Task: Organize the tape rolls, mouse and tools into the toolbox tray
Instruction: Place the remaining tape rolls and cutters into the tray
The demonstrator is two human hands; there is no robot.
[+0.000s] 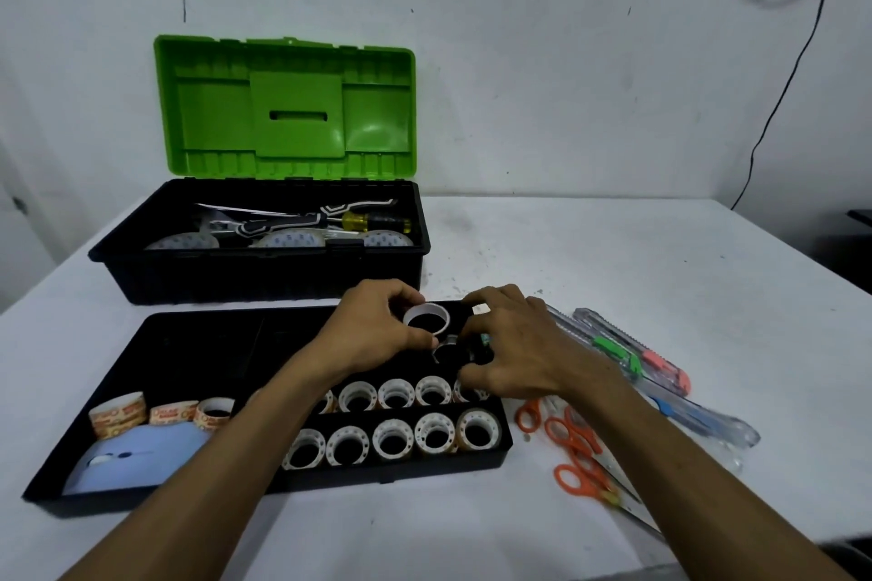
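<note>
Far left, front compartment of the black toolbox tray (212, 354): blue mouse (137, 453) lying flat. Three printed tape rolls (123, 415) stand just behind it, on edge or tilted.

Behind the tray, well back on the white worktop (613, 259): black toolbox (264, 274), green lid (292, 109) up. Inside it are large pale rolls and a yellow-handled screwdriver (373, 222).

Tray centre to right: two rows of small tape rolls standing side by side, the front row (391, 436) in the nearest long compartment, the second row (395, 393) just behind it, partly hidden by the forearms.

Left hand (373, 335) is over the tray's back right compartment. Thumb and fingers pinch a white tape roll (424, 309), hole facing up, at the compartment's far edge.

Right hand (519, 354) is just beside it, fingers curled down over the same compartment, near a second roll (448, 340) that sits below the white one. Cannot tell whether these fingers grasp anything.

Right of the tray, loose on the worktop: orange-handled scissors (571, 439), overlapping one another. Beyond them lie utility knives (627, 354) with green and pink sliders, at an angle, partly under the right wrist.
</note>
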